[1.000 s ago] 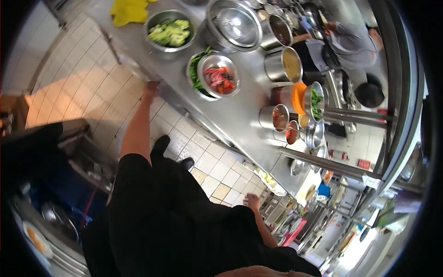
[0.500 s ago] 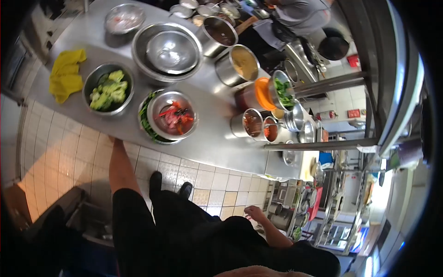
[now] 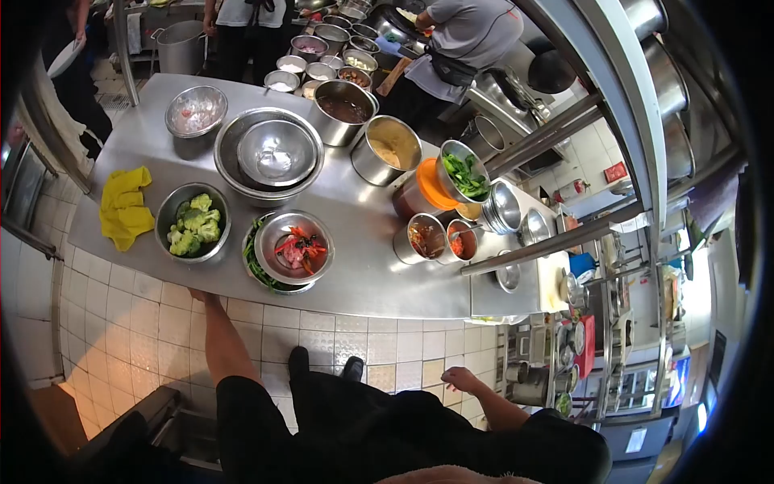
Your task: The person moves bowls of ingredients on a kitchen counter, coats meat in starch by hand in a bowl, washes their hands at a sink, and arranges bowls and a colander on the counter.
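My left hand (image 3: 198, 295) is at the front edge of the steel table, just below a bowl of broccoli (image 3: 193, 223); its fingers are mostly hidden by the edge. Out over the floor hangs my right hand (image 3: 461, 379), loosely bent, with nothing in it. Nearest my hands on the tabletop, a steel bowl of sliced meat and red pepper strips (image 3: 297, 252) sits on a wider bowl of green vegetables (image 3: 255, 256). A yellow cloth (image 3: 126, 208) lies crumpled at the left end.
Behind stand nested steel bowls (image 3: 276, 153), a bowl with pale residue (image 3: 196, 111) and several deep pots (image 3: 387, 150). Leafy greens (image 3: 465, 175) fill a bowl beside an orange lid (image 3: 435, 185). A metal shelf post (image 3: 540, 247) crosses the right side. Co-workers (image 3: 476, 40) stand beyond the table.
My view has tilted up, so the table sits lower and more people appear at the back. My left hand stays at the table edge; my right hand still hangs free.
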